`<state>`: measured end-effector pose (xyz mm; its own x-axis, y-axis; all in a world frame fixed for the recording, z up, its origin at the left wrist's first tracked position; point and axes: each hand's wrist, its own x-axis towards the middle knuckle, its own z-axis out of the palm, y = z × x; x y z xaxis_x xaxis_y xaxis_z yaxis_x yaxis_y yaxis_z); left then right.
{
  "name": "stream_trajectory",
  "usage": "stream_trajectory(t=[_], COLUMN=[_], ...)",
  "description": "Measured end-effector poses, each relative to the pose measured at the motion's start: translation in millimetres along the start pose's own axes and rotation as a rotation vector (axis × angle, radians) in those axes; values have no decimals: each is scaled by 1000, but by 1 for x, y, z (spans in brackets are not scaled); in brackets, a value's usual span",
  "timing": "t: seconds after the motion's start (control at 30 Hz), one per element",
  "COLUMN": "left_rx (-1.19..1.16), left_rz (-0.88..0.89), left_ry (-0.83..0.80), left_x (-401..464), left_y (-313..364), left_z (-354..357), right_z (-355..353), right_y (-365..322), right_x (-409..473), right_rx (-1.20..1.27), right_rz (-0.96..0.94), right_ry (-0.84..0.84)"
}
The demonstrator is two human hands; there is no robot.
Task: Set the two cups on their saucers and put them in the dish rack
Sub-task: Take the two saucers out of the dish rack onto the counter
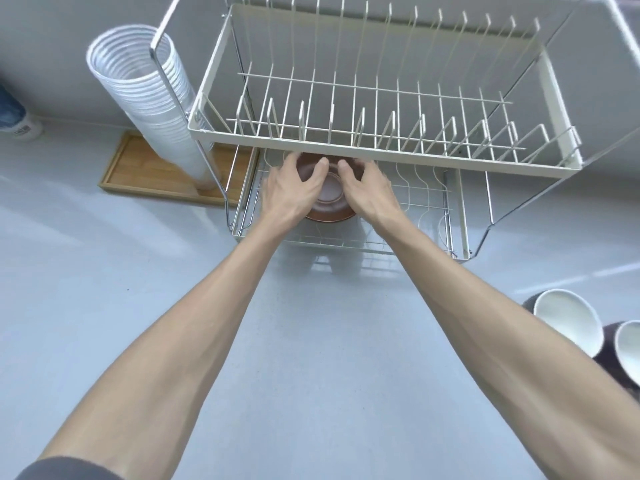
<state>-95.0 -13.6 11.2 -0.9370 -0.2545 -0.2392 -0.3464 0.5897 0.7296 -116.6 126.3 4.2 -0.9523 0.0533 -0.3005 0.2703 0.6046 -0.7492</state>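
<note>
While both hands reach under the upper shelf of the dish rack [381,152], the step in hand looks like settling a brown cup [330,188] and its saucer [329,214] on the lower wire shelf, just above the middle of the frame. To do it well, I would keep the saucer level, lower it until it sits flat across the wires, and only then let go, drawing the hands straight back so the knuckles miss the shelf above.

The left hand [289,192] curls round the left side of the cup, thumb on the near rim; the right hand [369,190] curls round the right side in the same way. Fingers are bent and fairly close together, and the far fingertips are hidden under the shelf edge. Whether the cup already rests on the wires I cannot tell.

Two dark cups with white insides [568,322] lie at the lower right edge, well apart from the rack.
</note>
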Motion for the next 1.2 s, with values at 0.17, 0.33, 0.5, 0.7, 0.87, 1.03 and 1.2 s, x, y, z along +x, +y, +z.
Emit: stream_trajectory(t=[0.17, 0.33, 0.5, 0.7, 0.87, 1.03, 1.2], left_rx=[-69, -88, -67, -100, -148, -191, -200], left_rz=[41, 64, 93, 103, 110, 103, 81], left_ry=[-27, -45, -82, -165, -224, -278, -335], left_x=[-35, -86, -139, -188, -222, -247, -271], left_y=[1, -5, -12, -13, -11, -6, -3], left_z=[6, 16, 35, 62, 80, 100, 123], right_z=[-12, -28, -41, -51, -62, -73, -81], right_y=[16, 40, 73, 113, 138, 164, 191], right_x=[-41, -91, -146, -199, -227, -255, -280], right_rx=[33, 35, 79, 153, 194, 227, 250], right_rz=[-12, -6, 21, 134, 185, 239, 288], right_ry=[58, 70, 106, 167, 227, 276, 316])
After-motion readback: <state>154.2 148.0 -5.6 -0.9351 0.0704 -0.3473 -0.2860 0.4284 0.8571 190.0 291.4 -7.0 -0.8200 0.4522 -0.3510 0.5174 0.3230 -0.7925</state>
